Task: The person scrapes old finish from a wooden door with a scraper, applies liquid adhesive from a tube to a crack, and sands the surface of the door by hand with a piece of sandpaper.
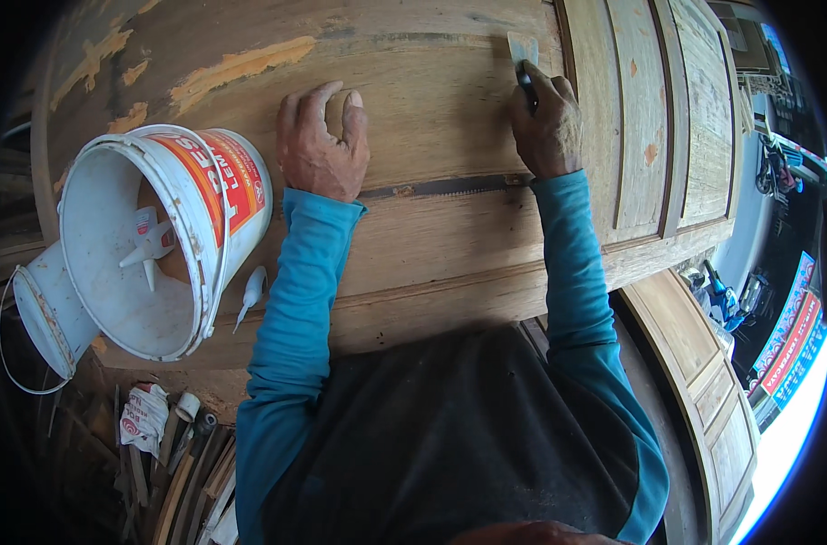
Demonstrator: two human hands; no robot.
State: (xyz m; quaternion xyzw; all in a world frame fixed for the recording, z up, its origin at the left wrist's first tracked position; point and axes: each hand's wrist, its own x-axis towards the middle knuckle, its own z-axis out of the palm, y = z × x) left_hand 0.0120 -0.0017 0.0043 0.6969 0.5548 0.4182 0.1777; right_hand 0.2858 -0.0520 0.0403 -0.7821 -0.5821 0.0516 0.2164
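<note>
My right hand (551,127) grips a putty knife (523,47) by its dark handle, the pale blade pointing away from me over the wooden door panel (413,241). Fingers slightly bent and thumb apart, my left hand (321,145) rests on the wood with nothing visible in it. Between my wrists lies a dark, narrow toothed blade (440,188), like a saw blade; my sleeves overlap its ends. Orange-brown filler (241,71) is smeared on the panel's far left part.
Left of my arm a large white bucket (130,300) lies on its side with nozzle bottles (150,247) inside. A smaller pail (45,313) and a white nozzle bottle (254,287) are beside it. Wood strips (177,486) stand below left; another panelled door (695,363) is at right.
</note>
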